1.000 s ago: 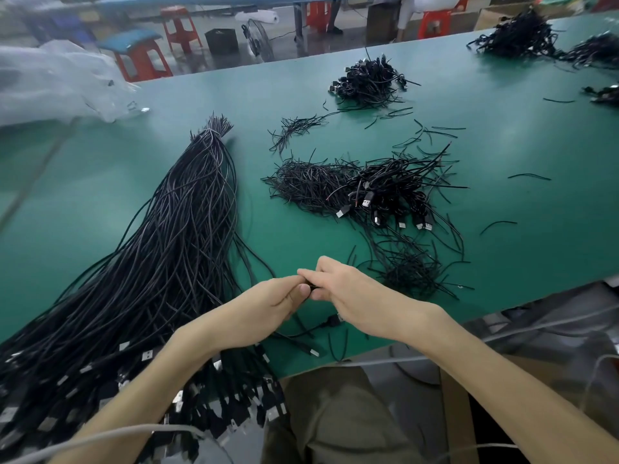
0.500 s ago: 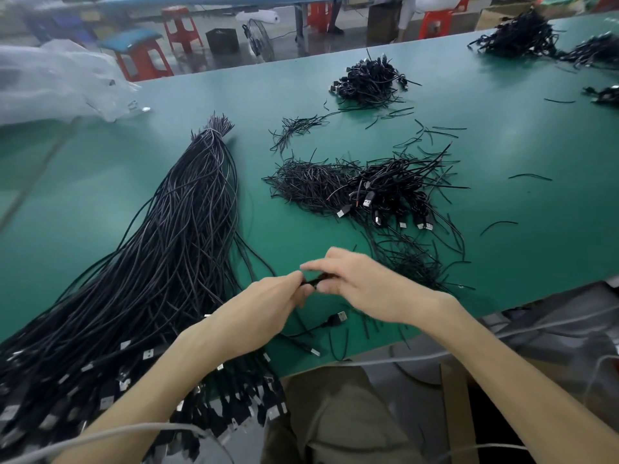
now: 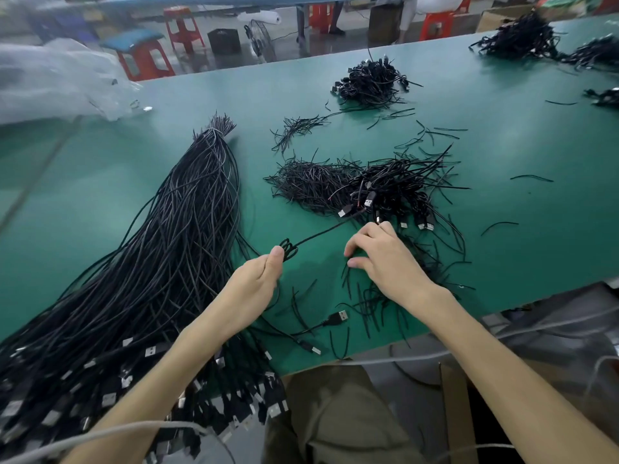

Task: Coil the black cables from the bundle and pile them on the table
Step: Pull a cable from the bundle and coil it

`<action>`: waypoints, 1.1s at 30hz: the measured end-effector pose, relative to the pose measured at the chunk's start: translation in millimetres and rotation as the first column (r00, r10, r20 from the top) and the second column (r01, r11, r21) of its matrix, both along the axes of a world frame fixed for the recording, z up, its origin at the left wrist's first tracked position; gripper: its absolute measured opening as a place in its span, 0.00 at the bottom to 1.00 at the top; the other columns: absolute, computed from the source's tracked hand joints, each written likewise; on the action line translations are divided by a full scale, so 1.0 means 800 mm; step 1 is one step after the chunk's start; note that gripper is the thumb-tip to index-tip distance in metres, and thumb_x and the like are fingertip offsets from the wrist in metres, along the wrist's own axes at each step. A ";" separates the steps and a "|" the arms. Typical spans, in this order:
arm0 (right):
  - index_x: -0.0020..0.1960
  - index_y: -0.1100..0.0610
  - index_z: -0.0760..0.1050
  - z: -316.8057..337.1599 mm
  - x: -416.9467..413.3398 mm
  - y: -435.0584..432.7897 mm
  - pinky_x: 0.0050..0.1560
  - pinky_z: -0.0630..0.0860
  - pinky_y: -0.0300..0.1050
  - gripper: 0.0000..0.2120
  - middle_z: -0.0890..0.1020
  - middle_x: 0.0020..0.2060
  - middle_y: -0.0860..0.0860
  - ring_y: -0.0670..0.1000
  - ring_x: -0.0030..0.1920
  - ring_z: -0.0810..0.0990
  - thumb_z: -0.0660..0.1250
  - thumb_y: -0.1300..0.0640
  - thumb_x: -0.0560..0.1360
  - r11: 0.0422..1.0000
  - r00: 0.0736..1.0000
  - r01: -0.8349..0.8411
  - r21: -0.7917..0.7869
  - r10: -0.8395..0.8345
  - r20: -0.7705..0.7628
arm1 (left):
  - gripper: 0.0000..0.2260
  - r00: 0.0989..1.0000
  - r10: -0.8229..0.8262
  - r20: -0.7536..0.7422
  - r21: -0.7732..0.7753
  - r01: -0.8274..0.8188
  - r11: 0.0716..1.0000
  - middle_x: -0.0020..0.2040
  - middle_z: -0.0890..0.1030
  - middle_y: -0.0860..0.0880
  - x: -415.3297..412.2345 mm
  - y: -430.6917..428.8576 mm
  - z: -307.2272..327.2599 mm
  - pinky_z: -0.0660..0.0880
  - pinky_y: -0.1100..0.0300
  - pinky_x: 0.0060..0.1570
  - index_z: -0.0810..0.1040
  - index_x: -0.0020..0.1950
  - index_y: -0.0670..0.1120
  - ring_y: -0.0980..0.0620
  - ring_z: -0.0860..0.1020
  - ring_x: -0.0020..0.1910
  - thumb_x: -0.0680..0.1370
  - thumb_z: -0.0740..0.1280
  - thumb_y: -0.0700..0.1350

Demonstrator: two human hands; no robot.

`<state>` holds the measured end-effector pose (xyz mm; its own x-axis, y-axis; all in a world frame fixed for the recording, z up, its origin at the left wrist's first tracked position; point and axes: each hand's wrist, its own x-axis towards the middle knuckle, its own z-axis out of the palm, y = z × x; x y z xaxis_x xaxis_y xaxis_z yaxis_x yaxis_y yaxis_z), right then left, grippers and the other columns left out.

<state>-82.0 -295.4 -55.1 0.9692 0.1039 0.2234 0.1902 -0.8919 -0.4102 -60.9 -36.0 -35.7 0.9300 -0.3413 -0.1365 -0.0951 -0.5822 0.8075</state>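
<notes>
At the far left a crumpled clear plastic bag [image 3: 50, 82] lies on the green table [image 3: 502, 236]. Red stools [image 3: 144, 58] and a small fan [image 3: 259, 41] stand on the floor past the far edge.

Next comes the long bundle [image 3: 160, 262] of black cables. It runs from a tied tip well up the table down to the near edge, where its silver plugs [image 3: 127, 390] spill over the rim. The left forearm lies across some of them.

The left hand [image 3: 254, 283] is just beside the bundle's right flank, with stray strands from the bundle passing under it. Its fingers are curled and the thumb is on top, pinching a small coil [image 3: 288, 250] of black cable. The rest of that cable runs up and to the right towards the pile. Near the table edge between the two arms, a loose plug [image 3: 338, 317] lies on its thin lead.

The right hand [image 3: 385, 259] is palm down, apart from the left, with fingers spread and slightly bent, gripping nothing that I can see. Short black ties [image 3: 368, 306] lie scattered under and around its wrist.

Just beyond its fingertips sits the pile [image 3: 395, 192] of coiled cables, with plugs poking out on the near side. A thick heap of strips [image 3: 308, 185] butts against the pile's left side. Farther back is a second pile [image 3: 371, 82], and at the far right corner there are more dark heaps [image 3: 522, 38]. Single strands lie here and there on the table between them.
</notes>
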 end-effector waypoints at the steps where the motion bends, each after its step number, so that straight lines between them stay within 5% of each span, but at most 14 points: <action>1: 0.51 0.54 0.80 0.000 0.003 0.000 0.62 0.68 0.44 0.04 0.76 0.51 0.47 0.50 0.55 0.66 0.71 0.54 0.79 0.999 1.000 -0.006 -0.041 0.007 0.011 | 0.23 0.999 0.025 -0.043 -0.041 -0.027 0.999 0.30 0.60 0.56 0.000 -0.002 0.001 0.58 0.63 0.27 0.59 0.37 0.50 0.56 0.57 0.26 0.84 0.50 0.64; 10: 0.50 0.51 0.73 -0.005 0.007 -0.005 0.57 0.58 0.44 0.05 0.72 0.49 0.45 0.50 0.54 0.66 0.65 0.60 0.82 0.960 0.996 -0.046 -0.276 0.064 0.058 | 0.21 0.887 -0.020 -0.462 -0.437 -0.208 0.875 0.32 0.60 0.53 -0.014 -0.005 0.015 0.58 0.63 0.23 0.67 0.39 0.49 0.54 0.57 0.27 0.85 0.55 0.61; 13: 0.53 0.50 0.72 -0.004 0.007 -0.006 0.60 0.56 0.44 0.01 0.72 0.50 0.44 0.50 0.55 0.67 0.63 0.54 0.84 0.958 0.996 -0.062 -0.280 0.078 0.044 | 0.21 0.841 -0.025 -0.540 -0.489 -0.289 0.823 0.32 0.61 0.53 -0.014 -0.004 0.015 0.58 0.63 0.21 0.68 0.39 0.48 0.55 0.57 0.26 0.85 0.57 0.61; 17: 0.58 0.50 0.74 -0.001 0.006 -0.011 0.61 0.53 0.43 0.08 0.74 0.53 0.44 0.48 0.59 0.66 0.64 0.48 0.82 0.972 0.997 -0.074 -0.222 0.077 0.003 | 0.21 0.818 -0.033 -0.575 -0.527 -0.339 0.779 0.32 0.61 0.53 -0.009 -0.002 0.014 0.57 0.63 0.20 0.69 0.39 0.47 0.56 0.56 0.25 0.85 0.58 0.60; 24: 0.46 0.47 0.72 -0.001 0.001 -0.016 0.63 0.55 0.45 0.07 0.72 0.48 0.43 0.45 0.53 0.61 0.68 0.51 0.81 0.993 0.996 -0.062 -0.105 0.056 -0.064 | 0.21 0.813 -0.042 -0.581 -0.543 -0.349 0.764 0.32 0.61 0.53 0.000 -0.017 0.018 0.57 0.63 0.20 0.68 0.39 0.48 0.56 0.57 0.25 0.85 0.57 0.59; 33: 0.43 0.51 0.81 0.003 0.001 -0.012 0.59 0.58 0.44 0.06 0.77 0.38 0.38 0.44 0.48 0.69 0.73 0.50 0.76 0.996 0.983 0.013 0.089 -0.029 0.184 | 0.20 0.813 -0.044 -0.581 -0.540 -0.344 0.769 0.32 0.62 0.53 0.006 -0.037 0.013 0.57 0.63 0.21 0.68 0.40 0.48 0.55 0.57 0.25 0.86 0.56 0.59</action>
<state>-81.3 -304.7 -52.7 0.9121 0.0563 0.4061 0.2516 -0.8589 -0.4460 -56.1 -65.8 -24.9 0.8090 -0.3907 -0.4393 0.5026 0.0720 0.8615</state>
